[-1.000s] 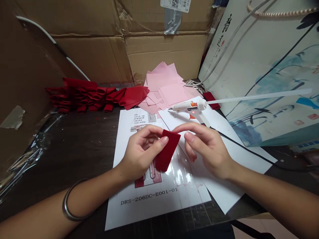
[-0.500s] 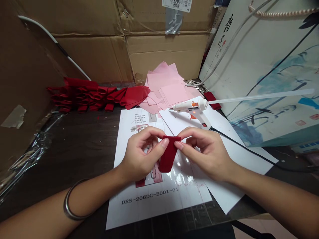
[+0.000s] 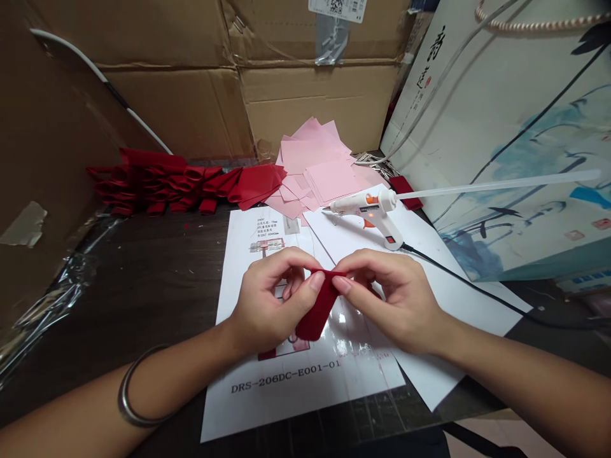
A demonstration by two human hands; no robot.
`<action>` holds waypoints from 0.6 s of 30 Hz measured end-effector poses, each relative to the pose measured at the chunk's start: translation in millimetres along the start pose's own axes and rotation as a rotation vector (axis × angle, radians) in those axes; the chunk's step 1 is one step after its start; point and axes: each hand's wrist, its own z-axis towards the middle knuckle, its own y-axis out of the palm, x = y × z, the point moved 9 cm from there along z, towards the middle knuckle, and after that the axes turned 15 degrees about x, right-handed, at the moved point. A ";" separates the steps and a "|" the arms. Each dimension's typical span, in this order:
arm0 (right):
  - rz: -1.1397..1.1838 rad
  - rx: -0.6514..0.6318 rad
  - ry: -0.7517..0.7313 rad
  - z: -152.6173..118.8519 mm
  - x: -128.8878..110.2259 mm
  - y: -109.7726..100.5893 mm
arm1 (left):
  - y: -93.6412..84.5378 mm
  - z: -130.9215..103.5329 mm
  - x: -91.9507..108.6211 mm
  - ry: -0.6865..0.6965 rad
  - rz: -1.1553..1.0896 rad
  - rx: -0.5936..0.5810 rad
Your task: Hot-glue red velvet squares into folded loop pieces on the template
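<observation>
A small dark red piece of folded fabric [image 3: 317, 316] hangs between my two hands, over a printed sheet [image 3: 286, 397]. My left hand [image 3: 274, 302] pinches its upper left edge between thumb and index finger. At the upper right edge, my right hand [image 3: 391, 296] pinches it the same way, with the thumbs close together. The fabric's lower end slants toward the left. Beyond my right hand, a white glue gun [image 3: 370, 213] rests on a blank white sheet [image 3: 439, 337], a long glue stick [image 3: 496, 185] protruding from its back.
A row of folded red fabric pieces [image 3: 157, 181] lies at the back left. Pink squares [image 3: 315, 156] are piled at the back centre, beside some metal clips [image 3: 377, 164]. A black cord [image 3: 472, 289] runs right from the glue gun. Cardboard [image 3: 319, 102] walls the back.
Both hands have drawn slightly closer together along the fabric's top edge. That edge has dropped a little, and the lower end has swung left and toward me.
</observation>
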 end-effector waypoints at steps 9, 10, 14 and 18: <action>-0.008 0.051 -0.125 2.8 -15.9 -4.4 | 1.0 -2.6 7.4 0.056 -0.028 0.039; -0.005 0.059 -0.132 2.9 -17.0 -4.6 | 1.0 -2.6 7.9 0.059 -0.032 0.044; -0.006 0.079 -0.131 2.8 -18.6 -4.4 | -0.5 -0.9 6.7 0.032 -0.024 0.073; -0.022 0.110 -0.149 3.2 -20.6 -6.2 | -0.7 0.7 6.1 0.002 -0.031 0.086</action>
